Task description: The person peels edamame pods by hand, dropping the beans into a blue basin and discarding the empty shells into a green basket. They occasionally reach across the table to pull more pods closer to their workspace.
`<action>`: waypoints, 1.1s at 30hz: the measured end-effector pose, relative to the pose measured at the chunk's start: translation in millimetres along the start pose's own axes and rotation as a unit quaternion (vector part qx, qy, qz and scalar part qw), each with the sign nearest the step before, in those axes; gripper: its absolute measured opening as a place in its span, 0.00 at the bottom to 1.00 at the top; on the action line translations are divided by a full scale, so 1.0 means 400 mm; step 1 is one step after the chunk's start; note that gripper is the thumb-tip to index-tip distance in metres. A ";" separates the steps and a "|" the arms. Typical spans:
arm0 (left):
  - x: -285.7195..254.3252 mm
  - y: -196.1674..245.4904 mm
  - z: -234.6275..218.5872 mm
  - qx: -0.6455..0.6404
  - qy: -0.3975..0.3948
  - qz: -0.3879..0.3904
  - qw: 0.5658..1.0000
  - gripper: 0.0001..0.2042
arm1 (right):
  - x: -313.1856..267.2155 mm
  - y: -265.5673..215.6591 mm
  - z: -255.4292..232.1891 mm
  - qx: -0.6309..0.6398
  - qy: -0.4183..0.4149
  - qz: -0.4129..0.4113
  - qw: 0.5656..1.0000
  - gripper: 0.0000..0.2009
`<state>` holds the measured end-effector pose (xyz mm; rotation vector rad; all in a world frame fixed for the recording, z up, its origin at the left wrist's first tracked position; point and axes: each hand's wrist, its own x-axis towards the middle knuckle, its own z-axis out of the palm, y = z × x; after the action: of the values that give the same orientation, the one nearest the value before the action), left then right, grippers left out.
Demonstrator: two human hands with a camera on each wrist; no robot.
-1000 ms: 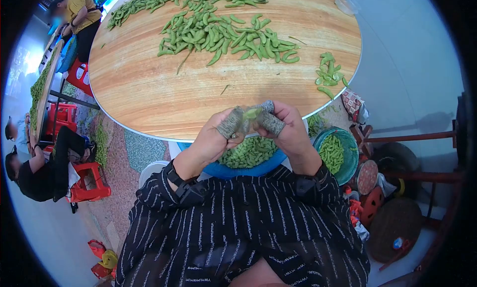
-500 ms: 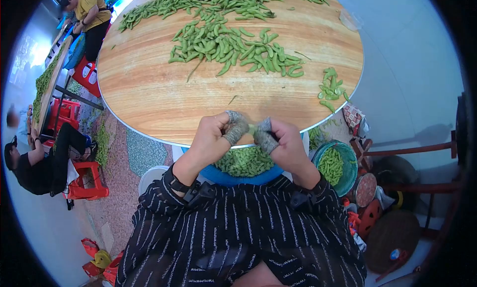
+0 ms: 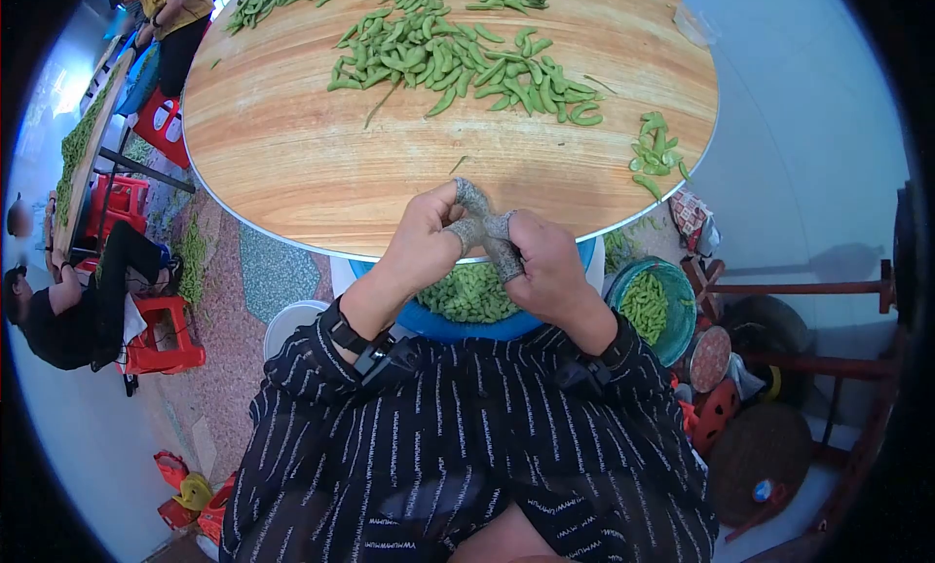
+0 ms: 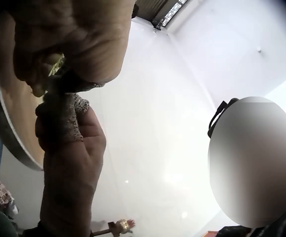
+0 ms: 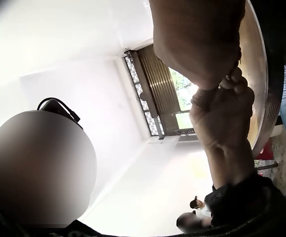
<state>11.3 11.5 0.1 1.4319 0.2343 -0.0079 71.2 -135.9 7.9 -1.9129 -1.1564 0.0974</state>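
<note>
My left hand point(image 3: 421, 240) and right hand point(image 3: 550, 263) meet above the near edge of the round wooden table point(image 3: 292, 164). Grey knitted covers wrap the thumb and a finger of each. Both pinch at one spot, fingertips together. A green soybean pod point(image 4: 58, 64) shows between the fingers in the left wrist view; in the head view the fingers hide it. Below the hands is a blue basin point(image 3: 426, 326) holding green beans point(image 3: 472, 295). Farther back on the table lies a heap of green pods point(image 3: 438, 61).
A few pods and opened shells point(image 3: 654, 152) lie at the table's right edge. A green basket point(image 3: 690, 321) with pods stands on the floor at right, a white bucket point(image 3: 282, 334) at left. Two people sit or stand by another table point(image 3: 93, 154), near red stools point(image 3: 170, 334).
The green pod seen between my fingertips earlier is now covered in the head view. My hands have drawn closer together, the right one turning with its knuckles upward.
</note>
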 end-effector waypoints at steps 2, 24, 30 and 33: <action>0.002 -0.005 0.003 0.003 -0.012 0.011 1.000 0.06 | -0.003 0.005 0.001 -0.013 0.004 -0.012 1.000 0.06; -0.015 -0.007 0.019 0.168 -0.050 0.130 0.976 0.07 | -0.019 0.040 -0.048 0.530 0.003 0.289 0.797 0.06; -0.006 -0.004 0.016 0.298 -0.052 0.200 0.932 0.05 | -0.017 0.024 -0.053 0.570 -0.027 0.288 0.769 0.07; -0.007 0.008 0.013 0.341 -0.060 0.219 0.912 0.06 | -0.023 0.043 -0.039 0.557 -0.043 0.273 0.783 0.07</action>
<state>9.8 6.4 4.2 2.1491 -0.2265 0.2076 85.1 -155.7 2.1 -1.0624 -0.3314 0.9693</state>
